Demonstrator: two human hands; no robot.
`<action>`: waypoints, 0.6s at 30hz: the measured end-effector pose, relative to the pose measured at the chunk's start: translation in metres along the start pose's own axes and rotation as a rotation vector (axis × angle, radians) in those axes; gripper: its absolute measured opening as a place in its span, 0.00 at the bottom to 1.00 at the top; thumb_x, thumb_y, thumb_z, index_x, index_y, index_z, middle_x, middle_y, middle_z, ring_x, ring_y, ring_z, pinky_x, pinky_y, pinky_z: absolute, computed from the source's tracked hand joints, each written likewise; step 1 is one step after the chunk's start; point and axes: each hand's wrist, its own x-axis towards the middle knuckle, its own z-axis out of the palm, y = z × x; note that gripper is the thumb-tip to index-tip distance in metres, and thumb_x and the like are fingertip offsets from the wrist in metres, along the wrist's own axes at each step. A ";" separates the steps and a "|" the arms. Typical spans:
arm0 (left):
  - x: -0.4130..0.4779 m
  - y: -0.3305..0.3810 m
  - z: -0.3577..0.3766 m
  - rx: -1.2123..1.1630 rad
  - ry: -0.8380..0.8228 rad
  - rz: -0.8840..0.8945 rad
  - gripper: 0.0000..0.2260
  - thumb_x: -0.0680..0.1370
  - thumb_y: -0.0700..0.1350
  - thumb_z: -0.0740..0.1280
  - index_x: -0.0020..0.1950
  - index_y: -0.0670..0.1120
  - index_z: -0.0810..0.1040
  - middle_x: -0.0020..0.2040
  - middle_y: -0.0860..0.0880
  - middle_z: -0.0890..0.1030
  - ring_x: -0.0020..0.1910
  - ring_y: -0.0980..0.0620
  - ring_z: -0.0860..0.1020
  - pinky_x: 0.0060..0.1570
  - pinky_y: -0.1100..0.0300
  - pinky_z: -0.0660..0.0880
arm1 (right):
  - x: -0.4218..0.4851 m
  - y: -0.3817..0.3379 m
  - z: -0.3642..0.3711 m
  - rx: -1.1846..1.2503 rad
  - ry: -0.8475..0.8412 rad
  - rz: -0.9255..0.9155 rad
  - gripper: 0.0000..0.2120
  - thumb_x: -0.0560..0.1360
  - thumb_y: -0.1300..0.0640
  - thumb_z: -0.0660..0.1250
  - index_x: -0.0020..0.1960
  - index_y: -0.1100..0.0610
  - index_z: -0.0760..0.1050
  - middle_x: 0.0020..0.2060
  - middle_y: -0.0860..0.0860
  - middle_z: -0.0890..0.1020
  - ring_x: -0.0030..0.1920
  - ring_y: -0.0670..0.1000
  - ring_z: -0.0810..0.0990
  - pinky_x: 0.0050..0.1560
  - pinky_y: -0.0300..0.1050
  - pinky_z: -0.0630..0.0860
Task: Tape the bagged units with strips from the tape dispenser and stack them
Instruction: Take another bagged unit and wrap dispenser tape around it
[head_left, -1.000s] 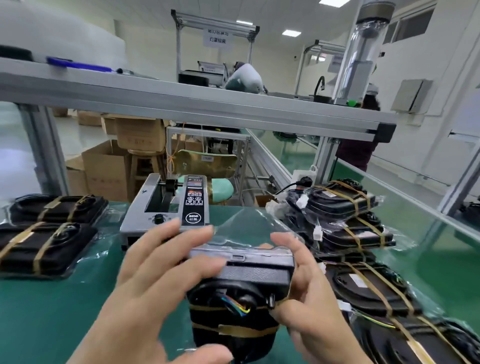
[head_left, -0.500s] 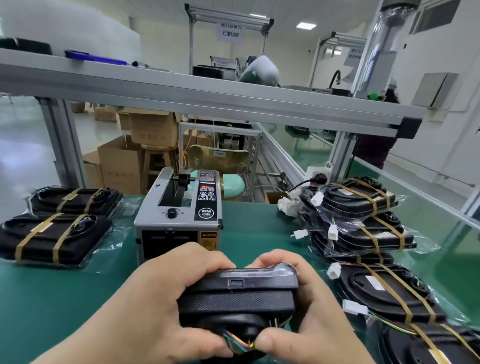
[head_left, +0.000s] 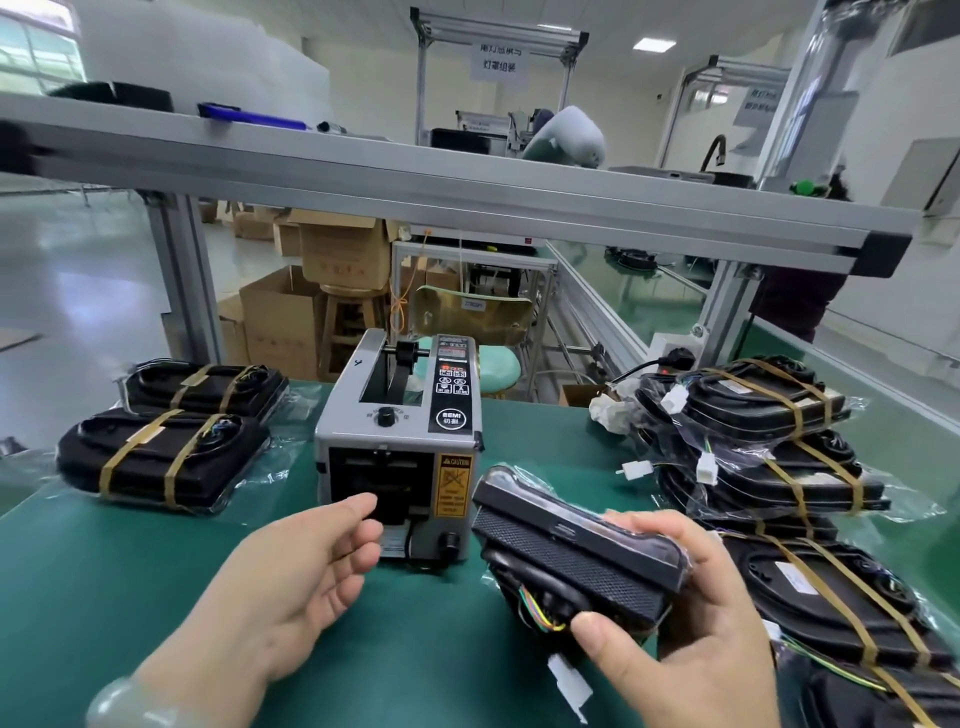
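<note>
My right hand (head_left: 691, 639) grips the black oblong plastic unit in its clear glossy bag (head_left: 576, 556), thumb pressed on the near lower edge and fingers curled over the far upper edge. I hold it off the green bench mat (head_left: 104, 597), just right of the grey boxy tape dispenser (head_left: 400, 447) and in front of its right corner. The unit is turned on edge, so a narrow side faces me: a smooth shiny strip with a small notch above, and a band of fine mesh texture below. Coloured wires curl out under that band near my thumb, and a white connector tab (head_left: 569, 680) hangs beneath. Its long axis slants from upper left, near the dispenser's yellow caution label, down to the right into my palm.

My left hand (head_left: 291, 582) holds nothing, its fingers loose and slightly bent, palm turned inward. It sits in front of the dispenser with the index fingertip at the dark outlet; I cannot tell whether it touches anything there.

Left of the dispenser lie two black bagged units bound with tan tape strips (head_left: 161, 457). Right of it, more taped units are piled up (head_left: 769, 415).
</note>
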 end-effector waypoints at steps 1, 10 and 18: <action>0.002 0.002 0.002 -0.038 0.018 -0.032 0.05 0.74 0.44 0.70 0.47 0.44 0.81 0.30 0.51 0.81 0.25 0.57 0.77 0.26 0.64 0.71 | -0.001 0.000 0.001 0.007 0.004 -0.011 0.31 0.53 0.68 0.75 0.50 0.43 0.78 0.47 0.47 0.84 0.44 0.48 0.84 0.44 0.37 0.79; 0.013 0.007 0.017 -0.121 0.073 -0.014 0.04 0.77 0.43 0.67 0.44 0.44 0.79 0.26 0.52 0.81 0.20 0.60 0.76 0.19 0.70 0.70 | -0.004 0.006 0.002 -0.054 0.012 -0.047 0.33 0.53 0.66 0.76 0.55 0.47 0.77 0.48 0.50 0.84 0.47 0.51 0.83 0.47 0.43 0.80; 0.021 0.007 0.026 -0.080 0.212 0.020 0.06 0.76 0.45 0.70 0.42 0.43 0.79 0.26 0.52 0.81 0.20 0.60 0.76 0.18 0.70 0.68 | -0.006 0.007 0.003 -0.059 0.012 -0.052 0.33 0.53 0.63 0.76 0.56 0.47 0.77 0.47 0.51 0.83 0.45 0.51 0.83 0.45 0.42 0.80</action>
